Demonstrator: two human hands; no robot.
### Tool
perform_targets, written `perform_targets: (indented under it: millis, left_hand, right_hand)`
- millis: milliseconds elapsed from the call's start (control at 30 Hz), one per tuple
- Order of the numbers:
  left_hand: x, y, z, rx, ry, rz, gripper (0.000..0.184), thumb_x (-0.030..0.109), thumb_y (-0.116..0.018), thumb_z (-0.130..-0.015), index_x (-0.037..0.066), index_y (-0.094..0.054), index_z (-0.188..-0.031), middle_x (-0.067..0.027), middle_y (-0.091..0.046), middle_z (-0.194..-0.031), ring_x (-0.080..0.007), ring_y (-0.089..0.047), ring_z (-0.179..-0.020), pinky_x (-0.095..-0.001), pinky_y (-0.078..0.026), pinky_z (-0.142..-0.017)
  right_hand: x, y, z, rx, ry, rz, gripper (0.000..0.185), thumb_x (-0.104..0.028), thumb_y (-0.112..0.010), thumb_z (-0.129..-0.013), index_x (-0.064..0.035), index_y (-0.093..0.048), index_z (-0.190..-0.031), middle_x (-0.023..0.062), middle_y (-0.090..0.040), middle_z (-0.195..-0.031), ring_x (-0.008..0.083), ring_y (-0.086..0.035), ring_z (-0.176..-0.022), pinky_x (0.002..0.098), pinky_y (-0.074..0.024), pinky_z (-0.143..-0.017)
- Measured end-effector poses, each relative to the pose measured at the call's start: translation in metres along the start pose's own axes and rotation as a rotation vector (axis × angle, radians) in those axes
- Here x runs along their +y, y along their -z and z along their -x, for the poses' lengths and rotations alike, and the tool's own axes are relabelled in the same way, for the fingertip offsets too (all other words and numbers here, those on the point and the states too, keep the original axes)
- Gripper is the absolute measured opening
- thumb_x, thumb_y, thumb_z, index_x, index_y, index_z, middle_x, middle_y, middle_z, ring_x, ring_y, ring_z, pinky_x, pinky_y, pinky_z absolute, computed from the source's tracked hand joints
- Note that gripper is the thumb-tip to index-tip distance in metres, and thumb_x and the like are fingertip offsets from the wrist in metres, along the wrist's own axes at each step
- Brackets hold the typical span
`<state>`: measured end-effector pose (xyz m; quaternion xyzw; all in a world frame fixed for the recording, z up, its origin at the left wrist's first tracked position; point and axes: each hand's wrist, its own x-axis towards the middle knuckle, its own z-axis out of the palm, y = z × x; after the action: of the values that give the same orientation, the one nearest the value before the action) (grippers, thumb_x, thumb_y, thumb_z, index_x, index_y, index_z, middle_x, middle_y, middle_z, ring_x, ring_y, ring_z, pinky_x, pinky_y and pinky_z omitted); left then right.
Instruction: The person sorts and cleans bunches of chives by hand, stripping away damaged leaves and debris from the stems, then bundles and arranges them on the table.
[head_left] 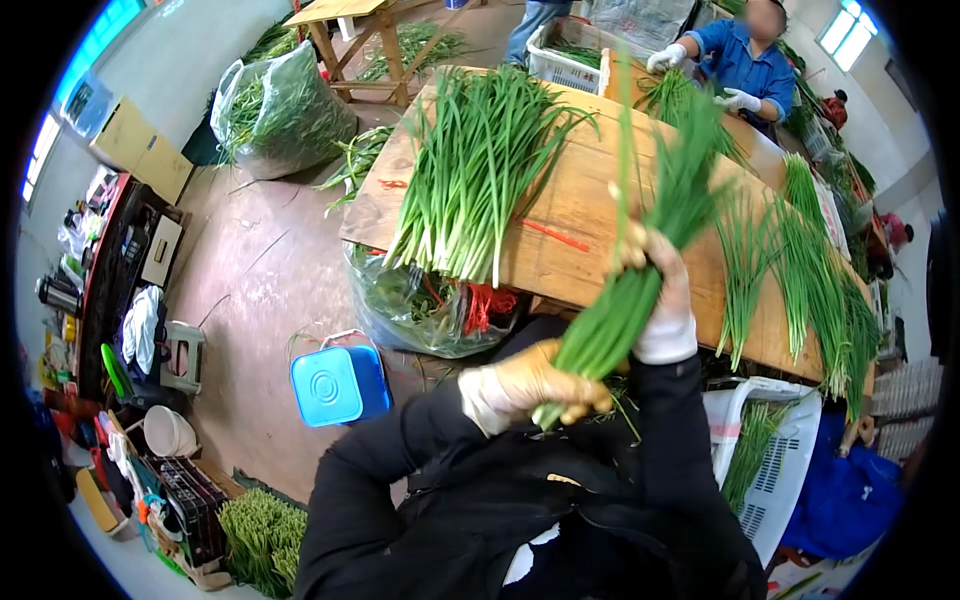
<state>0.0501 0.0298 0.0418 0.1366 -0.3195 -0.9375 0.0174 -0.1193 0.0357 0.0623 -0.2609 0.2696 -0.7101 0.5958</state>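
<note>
A bunch of Chinese chives [612, 322] is held up at a slant in front of my chest, its leafy tops blurred by motion. My left hand [535, 385], in a worn glove, is wrapped round the pale stem ends. Higher on the bunch, my right hand [668, 300] is closed round the stalks, also gloved. A thin strand stands up by its fingers, too blurred to name. On the wooden table [560, 260] lies a large pile of chives [470, 165], with a red strip [556, 235] beside it. Smaller bundles of chives [800, 270] lie along the right side.
A blue-lidded bucket [340, 385] stands on the floor at left. Under the table edge sits a plastic bag [410, 310] with red ties. A white crate [780, 470] holding chives is at my right. Across the table, a gloved person [735, 75] handles greens.
</note>
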Motion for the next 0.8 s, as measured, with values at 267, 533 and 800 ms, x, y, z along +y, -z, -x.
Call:
perform_targets:
  millis: [267, 533, 800]
  left_hand:
    - [0.131, 0.066, 0.03, 0.599, -0.959, -0.763, 0.12, 0.0, -0.079, -0.052, 0.01, 0.006, -0.136, -0.0156, -0.02, -0.135, -0.0211, -0.034, -0.119, -0.0323, -0.035, -0.095]
    - [0.143, 0.146, 0.062, 0.859, -0.777, -0.784, 0.072, -0.002, -0.065, -0.068, 0.002, -0.025, -0.128, -0.0054, -0.051, -0.107, -0.012, -0.05, -0.094, -0.0243, -0.042, -0.081]
    - [0.135, 0.168, 0.057, 0.939, -0.803, -0.695, 0.049, -0.002, -0.064, -0.071, 0.004, -0.04, -0.114, -0.0024, -0.057, -0.087, -0.0073, -0.053, -0.071, -0.0201, -0.045, -0.063]
  right_hand:
    - [0.065, -0.094, -0.152, -0.238, -0.135, 0.073, 0.034, -0.011, -0.06, -0.079, 0.001, -0.05, -0.11, 0.002, -0.059, -0.076, 0.0113, -0.058, -0.069, 0.025, -0.0493, -0.068]
    - [0.105, -0.046, -0.209, -0.498, -0.063, 1.228, 0.087, -0.078, -0.032, -0.068, -0.0121, -0.042, -0.125, 0.0113, -0.039, -0.13, 0.0282, -0.03, -0.123, 0.0467, -0.0156, -0.104]
    - [0.116, 0.01, -0.145, -0.224, 0.294, 2.041, 0.052, -0.041, -0.047, -0.076, -0.0249, -0.041, -0.125, 0.0039, -0.029, -0.137, 0.0264, -0.017, -0.13, 0.047, -0.0089, -0.105]
